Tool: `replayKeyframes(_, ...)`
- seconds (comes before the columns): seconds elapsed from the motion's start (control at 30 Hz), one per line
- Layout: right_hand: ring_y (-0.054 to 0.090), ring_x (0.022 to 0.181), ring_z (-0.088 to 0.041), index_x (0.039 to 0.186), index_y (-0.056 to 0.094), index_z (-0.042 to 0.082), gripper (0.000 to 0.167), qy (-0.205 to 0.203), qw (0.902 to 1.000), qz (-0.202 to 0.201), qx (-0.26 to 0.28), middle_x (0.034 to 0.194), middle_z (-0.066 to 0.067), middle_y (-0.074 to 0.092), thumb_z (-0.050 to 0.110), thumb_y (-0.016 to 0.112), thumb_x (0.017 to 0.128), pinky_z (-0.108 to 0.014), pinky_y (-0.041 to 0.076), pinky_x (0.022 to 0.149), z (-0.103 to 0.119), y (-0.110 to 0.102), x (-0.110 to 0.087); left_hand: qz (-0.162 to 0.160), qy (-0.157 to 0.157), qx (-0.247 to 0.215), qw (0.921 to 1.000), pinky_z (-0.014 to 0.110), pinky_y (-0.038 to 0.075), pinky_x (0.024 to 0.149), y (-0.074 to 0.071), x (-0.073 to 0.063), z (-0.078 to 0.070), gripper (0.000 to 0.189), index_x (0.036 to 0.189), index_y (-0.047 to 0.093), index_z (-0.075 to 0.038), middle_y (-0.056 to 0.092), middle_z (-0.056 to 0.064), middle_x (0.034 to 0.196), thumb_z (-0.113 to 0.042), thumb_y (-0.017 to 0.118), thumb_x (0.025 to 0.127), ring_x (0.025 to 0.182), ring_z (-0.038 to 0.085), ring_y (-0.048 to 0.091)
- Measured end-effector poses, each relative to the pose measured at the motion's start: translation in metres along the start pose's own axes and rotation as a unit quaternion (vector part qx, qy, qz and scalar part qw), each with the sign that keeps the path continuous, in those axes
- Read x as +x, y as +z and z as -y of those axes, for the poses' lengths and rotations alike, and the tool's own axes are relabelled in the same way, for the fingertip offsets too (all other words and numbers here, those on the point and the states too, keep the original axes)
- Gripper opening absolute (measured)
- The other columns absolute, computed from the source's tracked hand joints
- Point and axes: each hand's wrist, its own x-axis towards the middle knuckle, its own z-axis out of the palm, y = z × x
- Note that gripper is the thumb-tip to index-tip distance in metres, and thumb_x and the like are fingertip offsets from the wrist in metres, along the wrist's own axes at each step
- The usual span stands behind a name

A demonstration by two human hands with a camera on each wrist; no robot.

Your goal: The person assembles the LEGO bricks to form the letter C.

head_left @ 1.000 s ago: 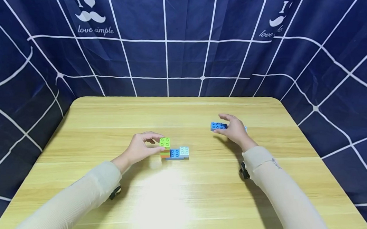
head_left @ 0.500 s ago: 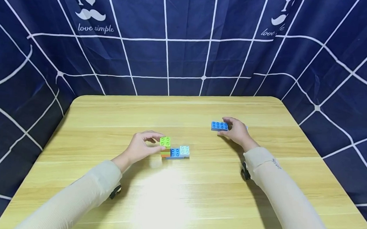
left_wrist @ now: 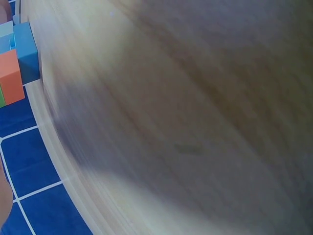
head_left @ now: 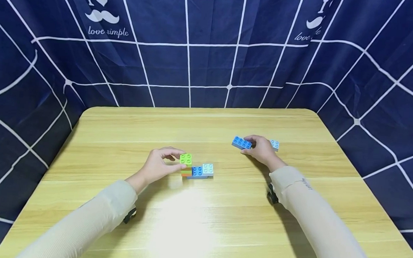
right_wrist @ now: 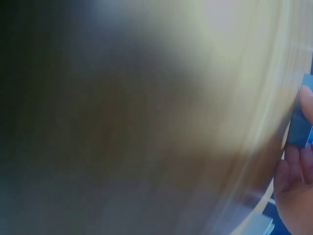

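Nearest to us, the left hand point(head_left: 157, 168) pinches the lime-green square plastic brick point(head_left: 186, 159) atop a small stack, thumb on the near side and fingers beyond. Low in that stack, by the fingertips, shows an orange plastic brick point(head_left: 186, 175); just to the hand's right lie a studded mid-blue plastic brick point(head_left: 197, 171) and a pale-blue square one point(head_left: 208, 169). We judge this hand is there to steady the stack; a light pinch should suffice, since a hard one could tilt it.

Farther out, the right hand point(head_left: 261, 149) is clamped on one end of a long blue eight-stud plastic brick point(head_left: 241, 142), which sticks out to its left, askew. Whether it clears the wood-grained bench point(head_left: 122, 128) we cannot tell. An end grip may let it swivel, so we should hold it level, studs up, and avoid knocking the light-blue studded plastic brick point(head_left: 274, 144) just right of that hand.
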Motion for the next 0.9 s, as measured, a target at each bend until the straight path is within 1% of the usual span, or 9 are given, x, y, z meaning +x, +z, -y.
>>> replayKeyframes(0.2,0.058,0.104,-0.030,0.125,0.060,0.004,0.046,-0.021,0.9992,0.017,0.028,0.117,-0.017,0.061,0.018,0.075,0.084,-0.043,0.048,0.088,0.011,0.010,-0.003,0.001,0.002,0.004,1.0000,0.050,0.050,0.082,-0.001,-0.001,0.000,0.028,0.102,0.069,0.006,0.068,0.017,0.101,0.002,0.078,0.075,0.092,0.041,0.058)
replayKeyframes(0.4,0.061,0.099,-0.028,0.123,0.061,0.004,0.045,-0.057,0.9947,0.024,0.083,0.112,-0.016,0.064,0.020,0.076,0.083,-0.039,0.051,0.084,0.029,0.019,-0.010,0.000,0.007,0.007,1.0000,0.050,0.051,0.081,-0.002,-0.001,0.000,0.029,0.102,0.069,0.006,0.068,0.017,0.101,0.002,0.078,0.075,0.091,0.039,0.059)
replayKeyframes(0.5,0.061,0.096,-0.027,0.123,0.062,0.004,0.046,-0.083,0.9907,0.027,0.105,0.110,-0.015,0.065,0.021,0.077,0.082,-0.037,0.053,0.080,0.043,0.023,-0.015,0.001,0.009,0.007,0.9999,0.050,0.051,0.081,-0.001,-0.001,0.000,0.029,0.102,0.069,0.006,0.068,0.017,0.101,0.001,0.078,0.075,0.091,0.040,0.059)
replayKeyframes(0.6,0.061,0.094,-0.025,0.123,0.063,0.006,0.047,-0.101,0.9862,0.032,0.127,0.109,-0.012,0.065,0.023,0.078,0.081,-0.035,0.053,0.077,0.058,0.025,-0.020,0.001,0.009,0.006,0.9999,0.050,0.051,0.081,-0.001,-0.001,0.001,0.029,0.102,0.069,0.006,0.068,0.017,0.101,0.002,0.079,0.075,0.091,0.040,0.059)
replayKeyframes(0.73,0.061,0.094,-0.023,0.121,0.064,0.007,0.044,-0.133,0.9784,0.040,0.153,0.111,-0.010,0.064,0.023,0.077,0.082,-0.034,0.053,0.079,0.075,0.025,-0.025,0.000,0.010,0.003,0.9999,0.051,0.051,0.081,-0.001,-0.001,0.001,0.029,0.101,0.069,0.006,0.068,0.017,0.100,0.002,0.079,0.075,0.091,0.041,0.059)
replayKeyframes(0.9,0.059,0.094,-0.019,0.118,0.066,0.006,0.040,-0.201,0.9683,0.043,0.141,0.114,-0.006,0.064,0.020,0.077,0.082,-0.035,0.051,0.084,0.089,0.021,-0.030,-0.001,0.014,0.001,0.9999,0.051,0.051,0.081,0.000,0.000,0.001,0.029,0.101,0.069,0.007,0.068,0.018,0.100,0.003,0.078,0.074,0.091,0.042,0.059)
